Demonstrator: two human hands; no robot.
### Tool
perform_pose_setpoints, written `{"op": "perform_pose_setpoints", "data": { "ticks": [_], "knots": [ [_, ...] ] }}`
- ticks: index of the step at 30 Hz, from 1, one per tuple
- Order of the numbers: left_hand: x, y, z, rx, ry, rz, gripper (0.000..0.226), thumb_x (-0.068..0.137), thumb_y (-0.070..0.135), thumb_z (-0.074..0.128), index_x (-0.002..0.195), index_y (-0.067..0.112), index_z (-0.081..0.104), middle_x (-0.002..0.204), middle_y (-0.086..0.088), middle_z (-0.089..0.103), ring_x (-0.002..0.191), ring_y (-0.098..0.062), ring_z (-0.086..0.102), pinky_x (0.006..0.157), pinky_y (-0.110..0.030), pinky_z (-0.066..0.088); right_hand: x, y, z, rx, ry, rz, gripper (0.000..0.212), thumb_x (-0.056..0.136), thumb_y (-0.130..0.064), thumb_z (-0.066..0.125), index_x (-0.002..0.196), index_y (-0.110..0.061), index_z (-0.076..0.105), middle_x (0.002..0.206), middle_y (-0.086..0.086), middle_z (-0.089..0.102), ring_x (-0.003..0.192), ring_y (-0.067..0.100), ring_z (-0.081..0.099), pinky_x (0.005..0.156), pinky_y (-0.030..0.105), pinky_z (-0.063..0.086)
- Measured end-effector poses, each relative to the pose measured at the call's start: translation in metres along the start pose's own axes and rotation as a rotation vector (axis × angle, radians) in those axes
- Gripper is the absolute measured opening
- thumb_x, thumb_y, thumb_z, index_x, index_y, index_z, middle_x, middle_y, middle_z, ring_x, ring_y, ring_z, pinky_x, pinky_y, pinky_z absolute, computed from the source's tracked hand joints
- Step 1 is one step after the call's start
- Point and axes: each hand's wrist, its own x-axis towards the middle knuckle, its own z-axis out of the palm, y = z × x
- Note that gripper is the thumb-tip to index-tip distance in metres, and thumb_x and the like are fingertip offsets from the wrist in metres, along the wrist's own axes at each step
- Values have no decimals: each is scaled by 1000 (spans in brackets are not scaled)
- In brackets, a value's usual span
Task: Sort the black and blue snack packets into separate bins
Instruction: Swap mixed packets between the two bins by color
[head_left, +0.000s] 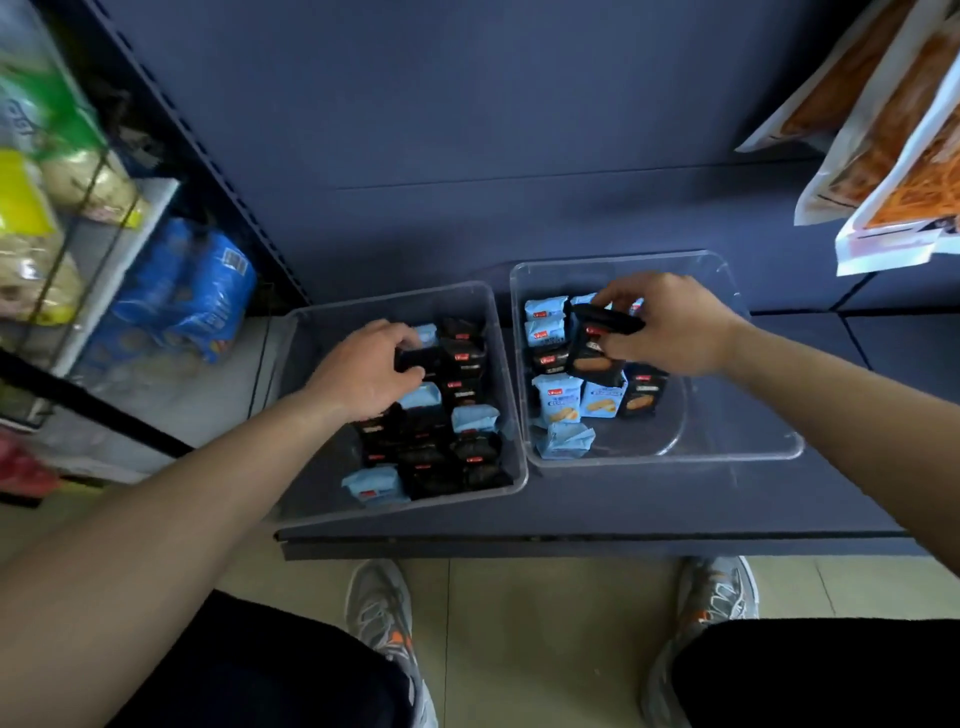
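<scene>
Both hands grasp: my left hand (363, 371) pinches a black packet (415, 359) in the left bin (511, 415); my right hand (670, 325) lifts another black packet (597, 353) above blue packets (556, 397) in the right bin (737, 291).

One head-worn wide-angle view looks steeply down and forward from close above a dark shelf (623, 499), taking in two clear bins (291, 415), both forearms, and shoes (379, 608) on the floor.

Both bins open-topped; left bin (311, 415) left side bare, right bin (727, 415) right side seemingly bare.
</scene>
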Motion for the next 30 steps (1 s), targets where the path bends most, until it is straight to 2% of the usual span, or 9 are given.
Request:
{"op": "perform_pose_setpoints", "data": {
  "ticks": [4,8,11,15,19,22,26,30],
  "knots": [
    [-12,-26,0,-45,-5,-56,39,84,39,70,120,27,60,112,13,55,108,-11,55,90,-28,42,16,-49,17,63,-6,-117,21,73,-31,71,93,-37,68,76,-21,64,67,-2,58,52,10,37],
    [-11,-30,18,-110,-100,0,39,82,42,73,118,30,61,107,19,57,103,-5,57,90,-29,47,30,-60,47,75,-18,-133,29,79,-28,71,107,-33,67,89,-18,62,69,-8,54,56,9,35],
    [3,-19,36,-181,-141,52,35,81,42,74,113,31,64,103,19,61,97,-2,59,86,-28,49,39,-49,61,110,-10,-90,26,79,-28,70,103,-37,65,92,-19,61,70,-3,57,52,8,35],
    [17,-6,61,-203,-221,98,34,81,42,74,113,31,66,105,18,66,94,-3,60,84,-30,49,49,-35,64,119,66,-94,25,76,-34,70,99,-42,65,90,-21,61,71,-10,56,53,3,35],
    [26,-2,76,-99,-276,76,42,80,46,74,117,30,64,113,13,65,102,-11,59,87,-38,49,55,-21,63,54,72,-80,30,76,-36,72,106,-38,69,95,-12,58,76,5,56,59,4,33],
    [30,4,87,17,-279,58,42,75,53,76,111,34,64,111,15,64,103,-13,56,81,-35,47,56,-13,64,53,59,-79,30,78,-38,72,108,-38,70,97,-11,57,80,8,55,61,3,33],
    [34,3,92,64,-227,36,40,75,54,75,109,36,64,108,12,67,102,-15,58,73,-33,44,55,-8,67,72,62,-102,25,80,-39,71,105,-38,70,90,-21,54,78,-4,54,62,1,35],
    [35,9,93,345,-136,188,45,80,51,71,119,32,61,104,6,69,100,-19,48,74,-34,33,53,-4,68,80,62,-101,21,80,-41,70,100,-35,71,86,-20,53,78,-17,50,60,0,32]
  ]
}}
